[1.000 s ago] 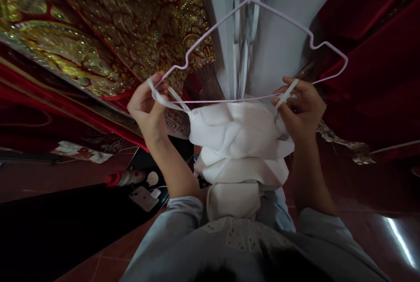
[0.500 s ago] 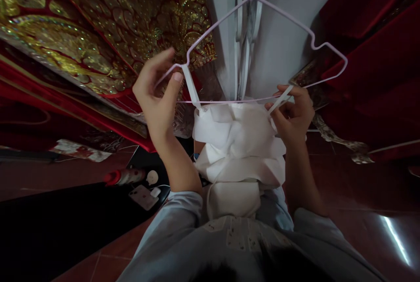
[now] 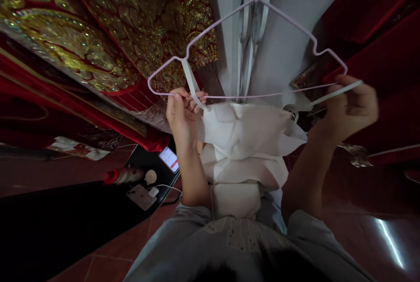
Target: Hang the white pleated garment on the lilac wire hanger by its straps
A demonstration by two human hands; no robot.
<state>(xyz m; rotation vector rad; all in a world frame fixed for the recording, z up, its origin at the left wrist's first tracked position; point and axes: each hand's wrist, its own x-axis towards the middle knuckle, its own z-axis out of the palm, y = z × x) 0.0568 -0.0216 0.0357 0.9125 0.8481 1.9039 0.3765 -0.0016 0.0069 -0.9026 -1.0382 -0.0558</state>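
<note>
A pale pink clothes hanger stands upright in front of me. My left hand is closed on its bottom bar near the left end, with the fingertips beside a white strap looped over the left shoulder notch. At the hanger's right corner, my right hand is closed on another white strap, which is pulled out taut to the side; the hand is slightly blurred. Both straps run to a white, folded fabric garment or bag hanging below the bar, its exact kind unclear.
Red and gold sequined garments hang at the left, and red cloth at the right. On a black table lie a lit phone, another phone with a white cable, and a red-capped bottle.
My left hand has moved down from the hanger's left end onto the bottom bar. My right hand has moved outward to the right, stretching its strap toward the hanger's corner.
</note>
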